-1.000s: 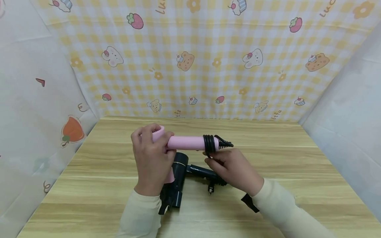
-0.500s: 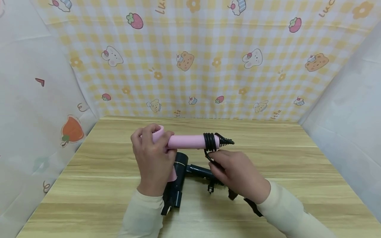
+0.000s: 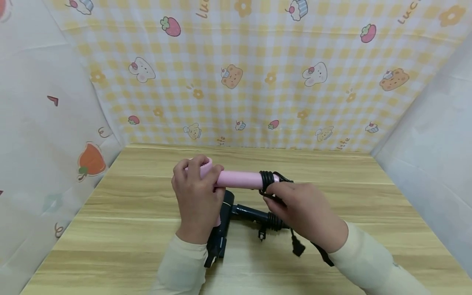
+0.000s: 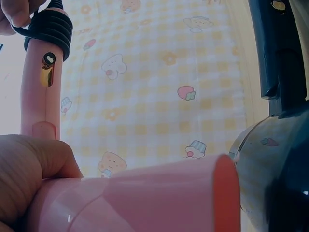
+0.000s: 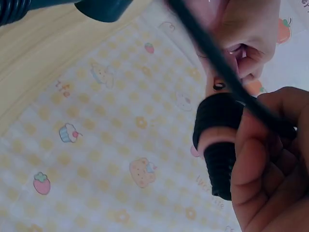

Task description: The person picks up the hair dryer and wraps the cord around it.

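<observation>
My left hand grips a pink hair dryer around its barrel, its handle pointing right above the table. Several turns of black cord are wound near the handle's end. My right hand pinches a loose length of that cord just below the coils; in the right wrist view the cord runs slantwise across the picture to the fingertips. A black plug hangs under the right hand. In the left wrist view the pink barrel lies across the bottom, the fingers partly cut off.
On the wooden table, beneath the pink one, lies a dark hair dryer with its own cord coiled round its handle and a small plug. Behind stands a yellow checked cloth; pale cloth walls flank both sides.
My right hand has shifted right, then up against the coils with the cord, covering the handle's tip. The plug has come into sight below it. The left hand and hair dryer have shifted slightly right.
</observation>
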Demonstrator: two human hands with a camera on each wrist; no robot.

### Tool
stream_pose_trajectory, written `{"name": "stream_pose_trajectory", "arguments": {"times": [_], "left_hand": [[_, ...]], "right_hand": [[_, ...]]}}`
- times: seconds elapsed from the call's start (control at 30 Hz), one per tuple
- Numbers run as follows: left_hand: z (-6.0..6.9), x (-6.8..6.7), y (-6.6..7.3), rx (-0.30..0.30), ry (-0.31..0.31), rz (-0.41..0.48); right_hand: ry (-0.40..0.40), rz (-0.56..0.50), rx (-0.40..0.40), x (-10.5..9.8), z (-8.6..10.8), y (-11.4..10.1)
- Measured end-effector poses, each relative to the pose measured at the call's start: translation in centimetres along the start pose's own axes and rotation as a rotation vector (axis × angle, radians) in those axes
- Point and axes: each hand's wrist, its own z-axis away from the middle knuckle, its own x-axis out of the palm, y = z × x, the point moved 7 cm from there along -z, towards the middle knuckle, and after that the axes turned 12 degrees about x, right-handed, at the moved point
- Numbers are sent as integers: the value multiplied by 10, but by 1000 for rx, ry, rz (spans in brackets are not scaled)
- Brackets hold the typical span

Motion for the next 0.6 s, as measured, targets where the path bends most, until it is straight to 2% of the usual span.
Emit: {"name": "stream_pose_trajectory", "arguments": {"times": [0.23, 0.6], "left_hand": [[0, 0, 1, 0, -13, -5], [0, 1, -1, 6, -30, -19]], "right_hand": [[26, -12, 54, -8, -3, 3], [44, -37, 78, -15, -13, 6]]}}
